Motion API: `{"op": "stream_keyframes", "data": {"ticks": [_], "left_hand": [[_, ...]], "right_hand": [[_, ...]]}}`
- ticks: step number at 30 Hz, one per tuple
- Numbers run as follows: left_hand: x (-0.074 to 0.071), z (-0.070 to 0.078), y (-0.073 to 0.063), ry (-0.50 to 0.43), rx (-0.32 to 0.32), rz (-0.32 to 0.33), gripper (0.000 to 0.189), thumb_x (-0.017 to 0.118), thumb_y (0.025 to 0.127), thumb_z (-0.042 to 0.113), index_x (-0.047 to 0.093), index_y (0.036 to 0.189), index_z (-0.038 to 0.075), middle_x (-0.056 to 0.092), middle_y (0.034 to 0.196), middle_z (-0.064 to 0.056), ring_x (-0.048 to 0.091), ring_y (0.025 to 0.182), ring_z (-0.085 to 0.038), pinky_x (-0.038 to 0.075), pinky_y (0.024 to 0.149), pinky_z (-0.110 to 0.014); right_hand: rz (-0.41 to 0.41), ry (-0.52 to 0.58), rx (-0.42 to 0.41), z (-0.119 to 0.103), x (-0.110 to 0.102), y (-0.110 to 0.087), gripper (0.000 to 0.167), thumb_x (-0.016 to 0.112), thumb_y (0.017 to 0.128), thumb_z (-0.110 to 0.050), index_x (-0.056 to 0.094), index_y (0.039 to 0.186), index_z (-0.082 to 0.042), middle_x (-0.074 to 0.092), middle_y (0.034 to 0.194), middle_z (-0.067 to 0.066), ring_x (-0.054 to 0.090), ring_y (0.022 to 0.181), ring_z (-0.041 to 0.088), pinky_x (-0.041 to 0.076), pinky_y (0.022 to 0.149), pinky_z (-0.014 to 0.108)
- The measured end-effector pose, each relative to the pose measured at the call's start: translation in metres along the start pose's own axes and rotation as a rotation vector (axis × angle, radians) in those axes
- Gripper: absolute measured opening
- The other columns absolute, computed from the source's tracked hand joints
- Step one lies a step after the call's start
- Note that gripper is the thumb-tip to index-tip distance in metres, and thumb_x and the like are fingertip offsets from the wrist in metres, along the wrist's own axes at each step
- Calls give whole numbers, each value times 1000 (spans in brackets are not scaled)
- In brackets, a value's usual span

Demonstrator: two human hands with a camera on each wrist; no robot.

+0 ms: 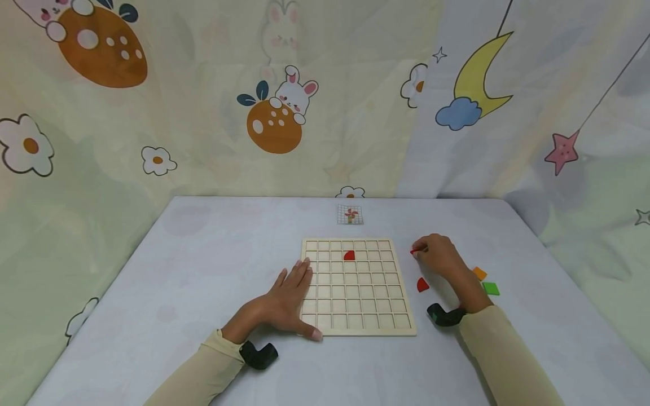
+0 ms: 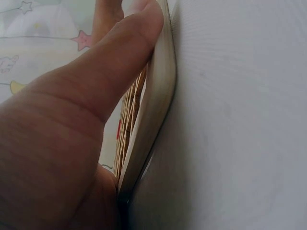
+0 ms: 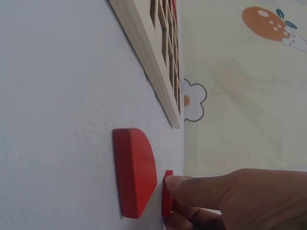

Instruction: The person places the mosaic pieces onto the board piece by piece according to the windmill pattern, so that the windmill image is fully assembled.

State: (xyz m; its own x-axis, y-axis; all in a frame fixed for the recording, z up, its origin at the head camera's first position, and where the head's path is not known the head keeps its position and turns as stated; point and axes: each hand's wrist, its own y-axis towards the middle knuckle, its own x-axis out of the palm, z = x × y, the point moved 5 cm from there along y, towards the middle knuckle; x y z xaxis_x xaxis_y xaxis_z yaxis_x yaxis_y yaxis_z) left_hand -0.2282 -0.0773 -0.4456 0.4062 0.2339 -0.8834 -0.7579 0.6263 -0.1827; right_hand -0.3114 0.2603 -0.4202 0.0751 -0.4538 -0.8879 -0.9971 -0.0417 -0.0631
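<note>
Evidently, the step in hand was picking up a red piece for a grid board. A person's left hand (image 1: 286,299) lay with fingers straight and spread against the left side of the wooden board (image 1: 365,291), its thumb at the near corner, apparently steadying it. The right hand (image 1: 439,256), beyond the board's right edge, pinched a small red piece (image 3: 167,196) between thumb and fingers; whether that piece touched the desk (image 1: 203,270) or was just clear of it could not be told.

Nearer the person than the right hand's fingertips, a second loose red piece (image 1: 422,285) lay beside the board. To the right of the right wrist, an orange piece (image 1: 479,273) and a green piece (image 1: 491,288) lay close together. Ahead and to the right of the left hand's fingertips, one red piece with a curved edge (image 1: 350,255) sat in the board's second row from the far side. Farther off, past the board and between the two hands, was a small picture card (image 1: 350,215) with a red and green design on a grid.

Judging by that card, the work was at an early stage. The next move seemed to call for carrying the pinched piece leftward, turning its curve the right way and seating it within one square, while the left hand kept the board from sliding.
</note>
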Motion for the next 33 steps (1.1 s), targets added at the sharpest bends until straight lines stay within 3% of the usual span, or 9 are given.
{"op": "stream_keyframes", "data": {"ticks": [5, 13, 21, 28, 33], "left_hand": [[-1, 1, -1, 4, 4, 2, 136, 71, 66, 74, 1, 154, -1, -8, 161, -15, -11, 146, -28, -2, 113, -55], [-1, 0, 0, 7, 4, 3, 135, 72, 66, 74, 1, 154, -1, -7, 161, -16, -11, 146, -29, -1, 112, -55], [10, -12, 7, 13, 27, 46, 142, 61, 61, 88, -3, 155, 3, -12, 161, -11, -14, 146, -23, -4, 112, -53], [5, -6, 4, -1, 20, 20, 138, 69, 65, 77, 0, 154, -1, -9, 161, -16, -11, 146, -28, -2, 112, -55], [0, -1, 1, 10, 1, 0, 136, 71, 66, 74, 0, 154, -1, -8, 161, -15, -10, 147, -28, -2, 113, -54]], "right_hand": [[23, 6, 4, 1, 0, 1, 26, 67, 91, -3, 67, 115, 5, 62, 105, 18, 55, 95, 32, 50, 83, 44], [16, 37, -13, 0, -3, -1, 17, 68, 90, -4, 70, 105, 3, 66, 98, 16, 55, 90, 32, 50, 83, 45], [40, 72, -18, 0, -4, -3, 20, 68, 91, -5, 71, 109, 3, 67, 105, 19, 56, 96, 33, 49, 86, 47], [59, 101, -28, -2, 0, -1, 22, 62, 93, -3, 70, 112, 4, 66, 112, 22, 56, 102, 35, 48, 89, 48], [47, 145, -55, -9, 0, -3, 22, 62, 93, -4, 69, 112, 6, 66, 110, 21, 58, 99, 34, 51, 82, 43]]}}
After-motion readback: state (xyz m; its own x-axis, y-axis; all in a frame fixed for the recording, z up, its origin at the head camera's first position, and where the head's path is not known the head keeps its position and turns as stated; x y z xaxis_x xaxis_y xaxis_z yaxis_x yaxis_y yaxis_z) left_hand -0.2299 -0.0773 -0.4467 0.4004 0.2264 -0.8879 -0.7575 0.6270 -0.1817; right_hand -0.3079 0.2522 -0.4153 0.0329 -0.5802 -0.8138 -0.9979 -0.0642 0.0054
